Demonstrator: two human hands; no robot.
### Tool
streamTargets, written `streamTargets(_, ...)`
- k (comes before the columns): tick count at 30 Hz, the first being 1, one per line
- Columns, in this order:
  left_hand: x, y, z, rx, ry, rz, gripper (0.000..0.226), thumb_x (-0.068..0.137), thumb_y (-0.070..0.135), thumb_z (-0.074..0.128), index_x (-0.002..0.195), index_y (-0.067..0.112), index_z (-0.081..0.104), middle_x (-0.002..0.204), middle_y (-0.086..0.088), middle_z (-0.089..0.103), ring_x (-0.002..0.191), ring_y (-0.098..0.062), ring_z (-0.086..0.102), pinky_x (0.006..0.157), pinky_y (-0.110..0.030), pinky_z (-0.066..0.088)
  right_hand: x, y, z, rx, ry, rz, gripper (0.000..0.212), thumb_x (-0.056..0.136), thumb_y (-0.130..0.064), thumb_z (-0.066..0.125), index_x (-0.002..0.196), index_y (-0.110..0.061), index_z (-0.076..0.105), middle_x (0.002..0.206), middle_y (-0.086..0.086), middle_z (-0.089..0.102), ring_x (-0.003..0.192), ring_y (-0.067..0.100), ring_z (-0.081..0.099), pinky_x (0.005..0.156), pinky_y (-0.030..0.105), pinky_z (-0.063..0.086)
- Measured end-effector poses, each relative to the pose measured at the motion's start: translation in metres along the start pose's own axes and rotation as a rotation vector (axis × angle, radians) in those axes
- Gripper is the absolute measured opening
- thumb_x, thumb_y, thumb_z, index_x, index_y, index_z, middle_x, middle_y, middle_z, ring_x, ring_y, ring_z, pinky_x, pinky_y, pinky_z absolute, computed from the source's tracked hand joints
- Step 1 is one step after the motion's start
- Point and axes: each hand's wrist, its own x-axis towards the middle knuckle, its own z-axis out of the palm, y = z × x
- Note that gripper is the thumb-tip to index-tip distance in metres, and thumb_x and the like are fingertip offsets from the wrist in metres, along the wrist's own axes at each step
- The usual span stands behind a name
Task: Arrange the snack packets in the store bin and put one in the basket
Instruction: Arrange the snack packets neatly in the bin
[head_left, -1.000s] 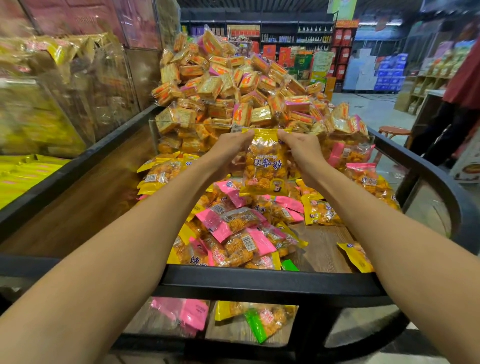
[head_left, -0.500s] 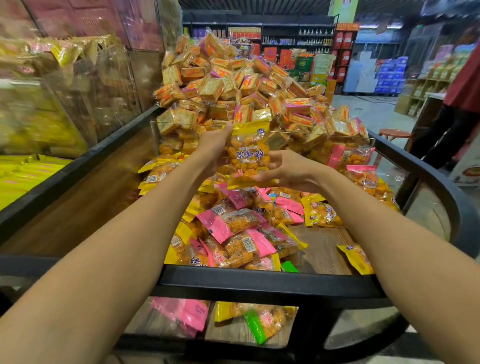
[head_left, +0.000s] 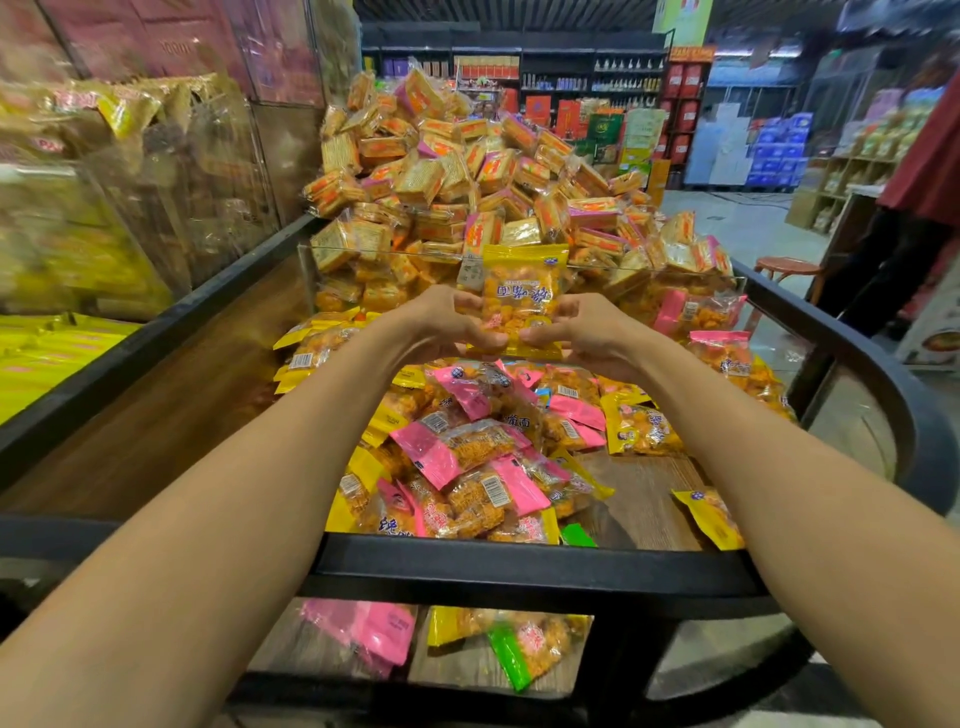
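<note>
I hold a yellow snack packet (head_left: 521, 291) upright above the store bin (head_left: 519, 564). My left hand (head_left: 441, 325) pinches its lower left edge and my right hand (head_left: 574, 332) pinches its lower right edge. Below them lies a loose heap of pink and yellow snack packets (head_left: 467, 457) on the bin's wooden floor. No basket is in view.
A clear divider (head_left: 644, 270) holds back a tall pile of orange cracker packs (head_left: 467, 176). Several packets lie on the lower shelf (head_left: 457, 639). Clear bins of yellow packs stand at left (head_left: 104, 208). A person in red stands at far right (head_left: 924, 171), near a small stool (head_left: 787, 267).
The packet was tilted to the left with my right hand under it; now it stands upright, lower and centred, and both hands pinch its bottom corners.
</note>
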Motion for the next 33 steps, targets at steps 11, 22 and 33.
streamTargets(11, 0.013, -0.011, -0.005, -0.036, 0.186, 0.046, 0.061, 0.08, 0.015, 0.074, 0.132, 0.006, 0.044, 0.076, -0.005, 0.061, 0.041, -0.004, 0.049, 0.04, -0.018, 0.038, -0.002, 0.001, 0.008, -0.004, -0.075, 0.018, 0.018, 0.083, 0.001, 0.069, 0.084, -0.009, 0.054, 0.079, 0.006, 0.061, 0.082, 0.018, 0.065, 0.067, 0.025, 0.056)
streamTargets(22, 0.03, -0.055, -0.012, 1.135, 0.335, 0.116, 0.037, 0.091, 0.03, 0.062, 0.115, 0.004, 0.051, 0.121, -0.018, 0.053, 0.113, -0.035, 0.049, 0.086, -0.042, 0.042, -0.006, -0.002, -0.015, -0.701, 0.404, -0.241, 0.029, 0.087, -0.005, 0.058, 0.116, -0.008, 0.062, 0.098, 0.006, 0.064, 0.093, 0.019, 0.059, 0.076, 0.026, 0.043)
streamTargets(33, 0.032, -0.052, -0.004, 1.23, 0.367, 0.175, 0.031, 0.097, 0.026, 0.049, 0.12, 0.005, 0.054, 0.123, -0.016, 0.05, 0.116, -0.035, 0.047, 0.092, -0.046, 0.043, -0.042, 0.014, -0.141, -1.179, 0.383, -0.159, 0.019, 0.093, -0.016, 0.056, 0.106, -0.003, 0.063, 0.102, 0.014, 0.068, 0.089, 0.028, 0.061, 0.077, 0.039, 0.048)
